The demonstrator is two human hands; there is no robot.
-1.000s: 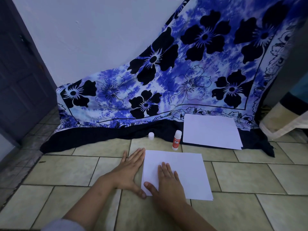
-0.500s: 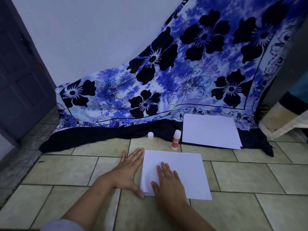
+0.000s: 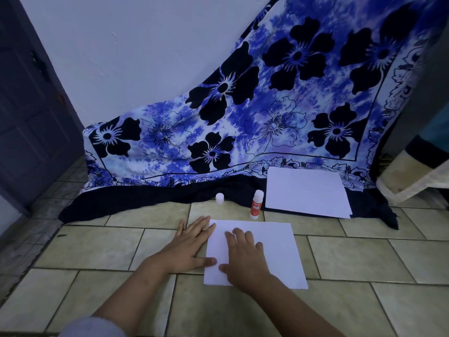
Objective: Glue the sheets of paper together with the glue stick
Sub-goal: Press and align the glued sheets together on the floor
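Observation:
A white sheet of paper (image 3: 274, 249) lies flat on the tiled floor in front of me. My right hand (image 3: 245, 259) presses on its left half with flat fingers. My left hand (image 3: 192, 242) rests flat on the floor beside the sheet's left edge, fingertips touching that edge. Behind the sheet stands an uncapped glue stick (image 3: 256, 204) with a red label, upright. Its white cap (image 3: 219, 198) stands to its left. A second stack of white paper (image 3: 306, 192) lies further back on the right, on the cloth's dark hem.
A blue floral cloth (image 3: 267, 113) hangs from the wall and spreads onto the tiled floor (image 3: 97, 249). A dark door (image 3: 26, 105) is at the left. A beige object (image 3: 410, 181) sits at the right edge.
My right hand has slid slightly forward and rightward on the sheet. The left hand stays at the sheet's left edge. The glue stick and cap have not moved.

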